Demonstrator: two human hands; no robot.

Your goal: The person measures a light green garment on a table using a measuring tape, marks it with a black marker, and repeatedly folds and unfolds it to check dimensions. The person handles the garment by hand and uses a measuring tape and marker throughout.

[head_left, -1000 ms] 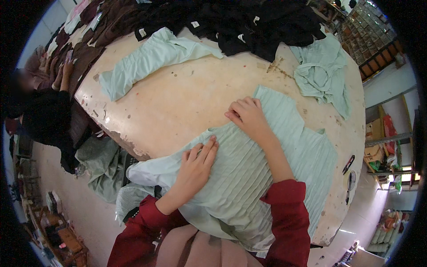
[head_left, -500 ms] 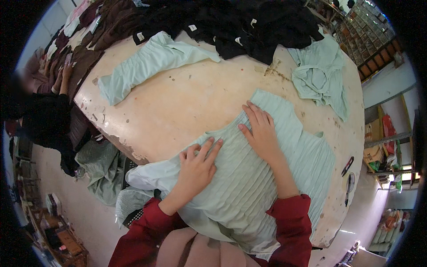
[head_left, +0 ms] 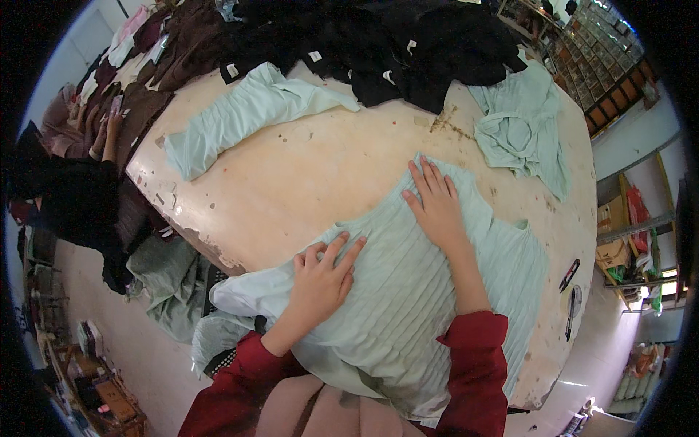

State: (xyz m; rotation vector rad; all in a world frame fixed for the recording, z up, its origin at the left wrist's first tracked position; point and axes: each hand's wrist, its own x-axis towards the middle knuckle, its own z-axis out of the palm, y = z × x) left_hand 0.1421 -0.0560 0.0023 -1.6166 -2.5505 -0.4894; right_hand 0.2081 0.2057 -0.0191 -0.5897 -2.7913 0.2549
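Observation:
A pale mint pleated garment (head_left: 393, 306) lies spread over the near part of the table, its lower edge running toward my body. My left hand (head_left: 322, 273) rests on its left side near the upper edge, fingers spread and slightly bent. Farther up, my right hand (head_left: 439, 207) lies flat on the cloth close to its top corner, fingers stretched out. Neither hand grips the fabric. White cloth (head_left: 247, 295) shows at the garment's left end, by my left wrist.
On the table (head_left: 291, 186) lie a folded mint piece (head_left: 240, 113), another mint garment (head_left: 513, 135) and a black clothing pile (head_left: 378, 51). A small cutter (head_left: 569, 275) and dark-handled scissors (head_left: 571, 317) lie at the right edge. A person in black (head_left: 69, 189) stands at the left.
My right hand has slid up and slightly right along the cloth toward its top corner. My left hand stays nearly in place. The person at the left has shifted a little.

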